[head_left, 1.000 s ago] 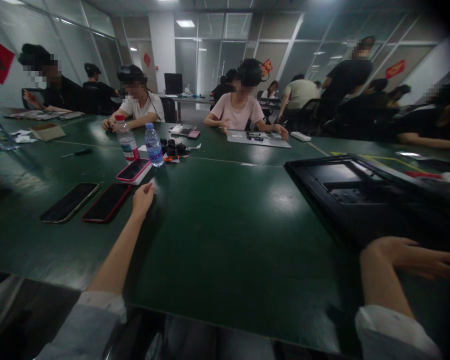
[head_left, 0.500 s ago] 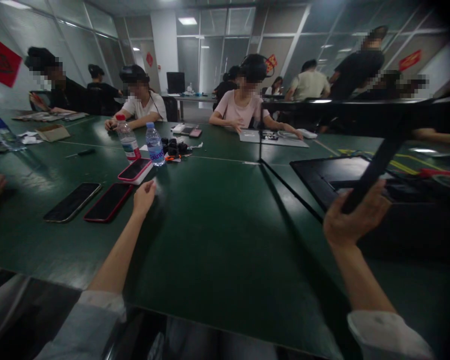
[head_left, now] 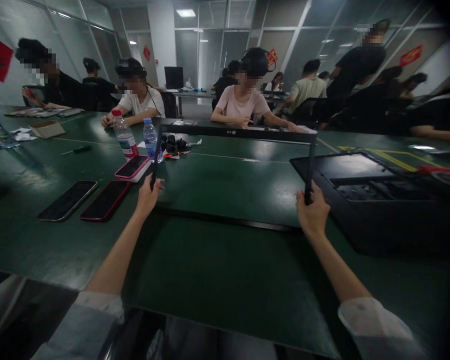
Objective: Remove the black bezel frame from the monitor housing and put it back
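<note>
Between my hands I hold a thin black screen bezel (head_left: 210, 131), an open rectangular frame with an LG logo upside down on its far bar. My left hand (head_left: 149, 196) is closed round its left side. My right hand (head_left: 313, 211) grips the right side, fingers wrapped about the bar. The bezel is tilted over the green table (head_left: 225, 280), its far bar raised and its near bar lower, close to the tabletop. Whether the near bar touches the table I cannot tell. To the right of my right hand lies a large black laptop-like panel (head_left: 360, 180).
Left of my left hand lie a black phone (head_left: 68, 201), a red-edged phone (head_left: 105, 201) and a pink-cased phone (head_left: 133, 166). Behind them stand a red-capped bottle (head_left: 125, 137) and a blue-capped bottle (head_left: 150, 135). A screwdriver (head_left: 78, 149) lies farther left. People sit across the table.
The bezel has swung from the right to in front of me. My right hand has moved left with it, and my left hand, free before, has taken hold of its left side.
</note>
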A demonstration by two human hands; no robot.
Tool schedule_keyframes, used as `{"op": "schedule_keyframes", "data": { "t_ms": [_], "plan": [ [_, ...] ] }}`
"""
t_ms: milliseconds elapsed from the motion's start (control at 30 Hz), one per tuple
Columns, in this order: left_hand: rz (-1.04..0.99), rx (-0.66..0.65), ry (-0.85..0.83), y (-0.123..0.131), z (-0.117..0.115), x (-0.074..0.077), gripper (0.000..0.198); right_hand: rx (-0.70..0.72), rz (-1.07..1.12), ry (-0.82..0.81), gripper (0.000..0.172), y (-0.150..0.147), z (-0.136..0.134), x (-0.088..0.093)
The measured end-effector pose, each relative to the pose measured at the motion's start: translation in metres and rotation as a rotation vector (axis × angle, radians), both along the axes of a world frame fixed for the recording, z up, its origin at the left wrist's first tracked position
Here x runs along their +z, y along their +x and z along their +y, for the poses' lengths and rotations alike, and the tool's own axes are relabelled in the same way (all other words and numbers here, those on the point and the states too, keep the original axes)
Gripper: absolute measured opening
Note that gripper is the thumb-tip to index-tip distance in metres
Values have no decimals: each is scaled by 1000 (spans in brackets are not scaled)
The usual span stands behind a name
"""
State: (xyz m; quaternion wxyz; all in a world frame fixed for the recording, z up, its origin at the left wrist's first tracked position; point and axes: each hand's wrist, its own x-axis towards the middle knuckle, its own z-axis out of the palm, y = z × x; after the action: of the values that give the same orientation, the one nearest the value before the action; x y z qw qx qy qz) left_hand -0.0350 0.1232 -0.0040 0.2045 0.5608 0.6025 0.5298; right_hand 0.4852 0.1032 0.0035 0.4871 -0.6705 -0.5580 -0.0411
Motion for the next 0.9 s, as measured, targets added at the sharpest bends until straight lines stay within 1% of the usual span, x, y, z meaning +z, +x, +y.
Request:
{"op": "schedule_keyframes", "data": {
  "t_ms": [67,100,200,267,300,367,400,467,567,633,767,900],
  "plan": [
    [-70,-9,-47,0,1,-1,47,11,-5,-68,67,7,8,-12],
    [-113,-9,-74,0,1,-2,44,38,3,-113,70,11,12,-18],
    [-249,9,-140,-1,3,-6,35,206,88,-225,78,19,24,-37],
    [-307,28,-169,-4,4,-9,32,311,127,-251,76,22,29,-48],
    [-305,40,-183,-5,4,-10,31,340,129,-253,72,22,31,-52],
    [-230,67,-211,-9,4,-11,31,345,109,-245,64,22,33,-56],
    [-153,84,-226,-11,3,-11,32,333,96,-238,59,22,33,-57],
    [65,129,-239,-14,1,-11,33,307,84,-230,54,21,31,-56],
    [405,212,-218,-17,-3,-8,34,299,85,-247,53,19,27,-53],
    [532,247,-216,-17,-6,-8,37,303,79,-260,52,18,24,-50],
    [608,250,-272,-16,-8,-8,43,306,70,-257,51,14,22,-47],
    [587,247,-287,-12,-7,-6,43,292,61,-266,50,11,22,-46]
  ]
}}
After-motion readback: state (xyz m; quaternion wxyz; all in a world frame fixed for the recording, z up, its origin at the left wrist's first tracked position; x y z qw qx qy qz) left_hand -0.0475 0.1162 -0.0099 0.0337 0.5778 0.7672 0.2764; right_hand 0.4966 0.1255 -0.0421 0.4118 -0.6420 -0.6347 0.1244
